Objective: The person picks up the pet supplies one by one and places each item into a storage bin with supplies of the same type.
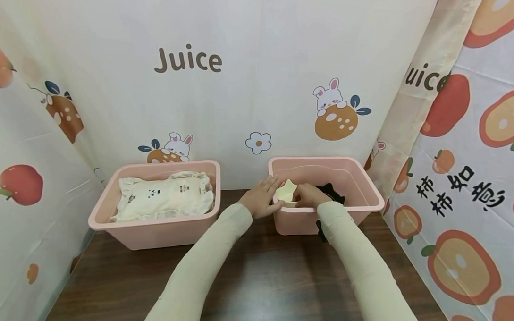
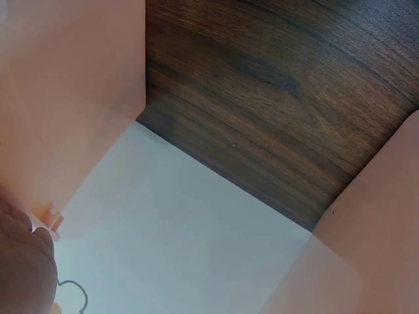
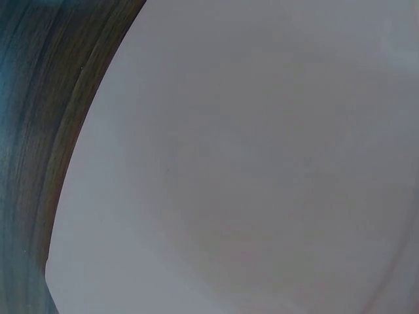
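In the head view, a pale yellow star-shaped thing (image 1: pixel 287 191) sits at the left end of the right pink bin (image 1: pixel 370 190). My right hand (image 1: pixel 310 195) reaches over that bin's front wall and pinches the star's right side; the fingertips are partly hidden. My left hand (image 1: pixel 261 197) lies with fairly straight fingers at the bin's left rim, close beside the star. Part of the left hand (image 2: pixel 25 268) shows in the left wrist view near a pink wall. Only a pale pink surface (image 3: pixel 249 157) fills most of the right wrist view.
A left pink bin (image 1: pixel 157 235) holds a cream pillow (image 1: pixel 166 194) with frilled edges. Both bins stand on a dark wooden table (image 1: pixel 261 283) against a printed curtain (image 1: pixel 246 85). Something black (image 1: pixel 332 193) shows beside the right wrist.
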{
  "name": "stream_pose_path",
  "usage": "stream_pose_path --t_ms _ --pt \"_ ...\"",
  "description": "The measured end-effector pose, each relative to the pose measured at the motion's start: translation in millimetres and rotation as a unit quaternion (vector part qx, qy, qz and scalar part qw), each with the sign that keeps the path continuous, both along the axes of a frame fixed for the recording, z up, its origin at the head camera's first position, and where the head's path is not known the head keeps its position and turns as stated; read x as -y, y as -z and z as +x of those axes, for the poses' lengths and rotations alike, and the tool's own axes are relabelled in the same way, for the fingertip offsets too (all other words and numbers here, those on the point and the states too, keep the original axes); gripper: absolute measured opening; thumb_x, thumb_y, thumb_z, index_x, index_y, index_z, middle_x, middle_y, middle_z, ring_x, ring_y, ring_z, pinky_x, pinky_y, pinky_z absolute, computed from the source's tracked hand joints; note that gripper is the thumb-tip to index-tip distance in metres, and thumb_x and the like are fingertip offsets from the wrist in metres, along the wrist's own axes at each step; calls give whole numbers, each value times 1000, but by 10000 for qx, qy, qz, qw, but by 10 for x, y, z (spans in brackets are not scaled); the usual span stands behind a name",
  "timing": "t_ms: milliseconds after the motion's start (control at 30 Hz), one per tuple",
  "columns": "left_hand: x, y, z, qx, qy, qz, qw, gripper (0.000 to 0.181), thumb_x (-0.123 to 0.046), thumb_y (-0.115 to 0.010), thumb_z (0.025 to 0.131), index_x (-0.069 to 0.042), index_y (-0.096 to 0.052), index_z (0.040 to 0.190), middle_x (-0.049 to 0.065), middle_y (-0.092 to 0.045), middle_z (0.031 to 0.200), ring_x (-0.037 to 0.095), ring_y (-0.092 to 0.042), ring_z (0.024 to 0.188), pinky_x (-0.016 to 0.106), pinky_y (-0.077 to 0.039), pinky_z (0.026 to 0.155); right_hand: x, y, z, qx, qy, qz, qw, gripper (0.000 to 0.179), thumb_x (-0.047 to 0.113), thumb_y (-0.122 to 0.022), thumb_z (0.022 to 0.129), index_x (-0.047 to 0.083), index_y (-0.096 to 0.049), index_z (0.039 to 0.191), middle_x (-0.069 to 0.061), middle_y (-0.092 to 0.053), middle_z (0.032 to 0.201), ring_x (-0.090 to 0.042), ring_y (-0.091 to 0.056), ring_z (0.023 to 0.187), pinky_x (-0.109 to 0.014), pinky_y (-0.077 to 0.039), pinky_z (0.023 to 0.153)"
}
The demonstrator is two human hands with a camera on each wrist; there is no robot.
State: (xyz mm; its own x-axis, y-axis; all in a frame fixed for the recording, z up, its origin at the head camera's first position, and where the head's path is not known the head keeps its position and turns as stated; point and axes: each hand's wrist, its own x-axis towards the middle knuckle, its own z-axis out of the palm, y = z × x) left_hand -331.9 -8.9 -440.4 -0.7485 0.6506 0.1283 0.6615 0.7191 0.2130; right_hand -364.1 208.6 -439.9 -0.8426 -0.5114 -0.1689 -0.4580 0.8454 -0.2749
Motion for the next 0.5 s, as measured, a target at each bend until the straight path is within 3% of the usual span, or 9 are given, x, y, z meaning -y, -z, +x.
stream_pose_path --t_ms 500 --pt "-7 9 -2 15 -65 -242 9997 77 -56 -30 98 -6 -14 154 8 -11 161 23 -10 148 37 -15 119 -74 91 -69 522 320 -168 9980 6 4 -72 80 8 -76 78 -1 -71 78 -15 -62 76 -34 -54 75"
